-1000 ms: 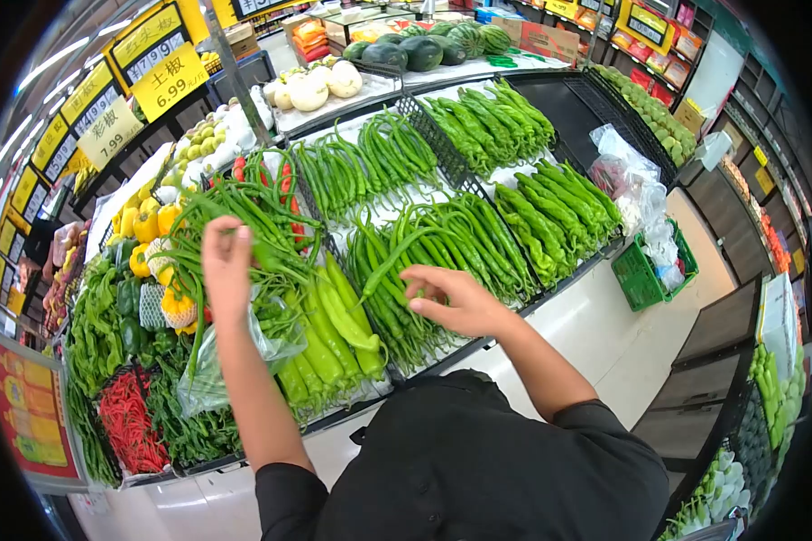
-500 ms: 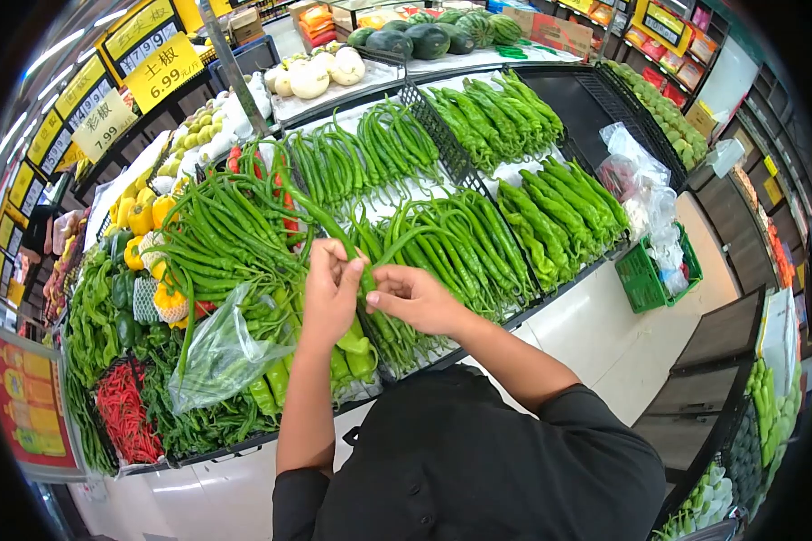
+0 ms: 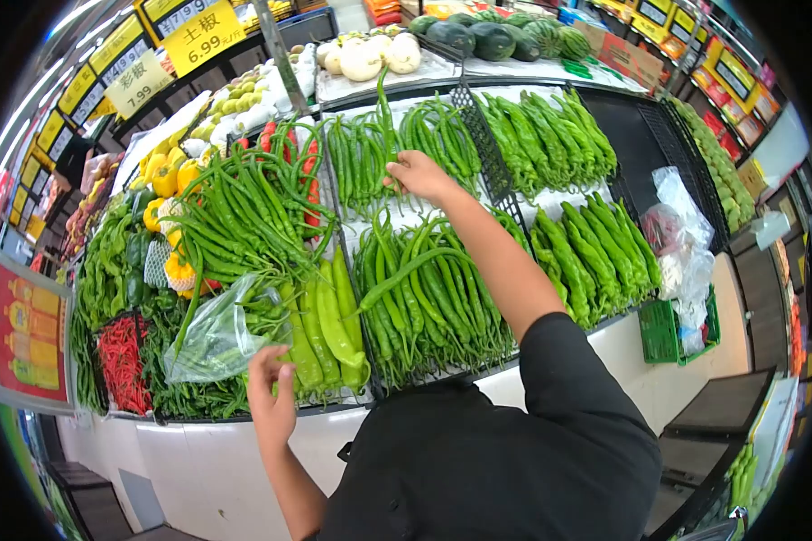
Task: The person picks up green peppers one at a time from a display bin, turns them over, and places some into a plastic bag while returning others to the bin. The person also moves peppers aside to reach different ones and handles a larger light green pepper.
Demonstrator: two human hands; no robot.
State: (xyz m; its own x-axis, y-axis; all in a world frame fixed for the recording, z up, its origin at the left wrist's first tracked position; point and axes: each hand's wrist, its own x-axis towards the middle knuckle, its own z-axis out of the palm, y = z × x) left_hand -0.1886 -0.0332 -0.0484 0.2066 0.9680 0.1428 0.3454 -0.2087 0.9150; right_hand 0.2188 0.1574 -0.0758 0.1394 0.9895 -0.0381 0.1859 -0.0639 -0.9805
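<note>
My right hand [image 3: 417,175] grips the lower end of a long green chili pepper [image 3: 386,113], which points away from me over the back row of chili peppers [image 3: 356,162]. Low on the left, my left hand [image 3: 272,389] is empty, its fingers curved and apart. It hovers beside a clear plastic bag [image 3: 209,341] and the thick pale green peppers [image 3: 338,329]. Past the bag lies a loose heap of long green chili peppers [image 3: 244,216]. Closer to me, under my right forearm, a front row of chili peppers [image 3: 424,298] is lined up, one lying crosswise on top.
Black mesh dividers [image 3: 485,144] separate the rows; wrinkled green peppers [image 3: 595,261] fill the right side. Red chilies [image 3: 122,361] and yellow bell peppers [image 3: 164,176] lie left. A green crate [image 3: 663,334] with plastic bags stands right. Watermelons [image 3: 496,41] sit at the back.
My hands were together over the middle; they have separated. The right moved forward with a chili pepper to the back row, while the left drew back toward the front edge. The view has shifted.
</note>
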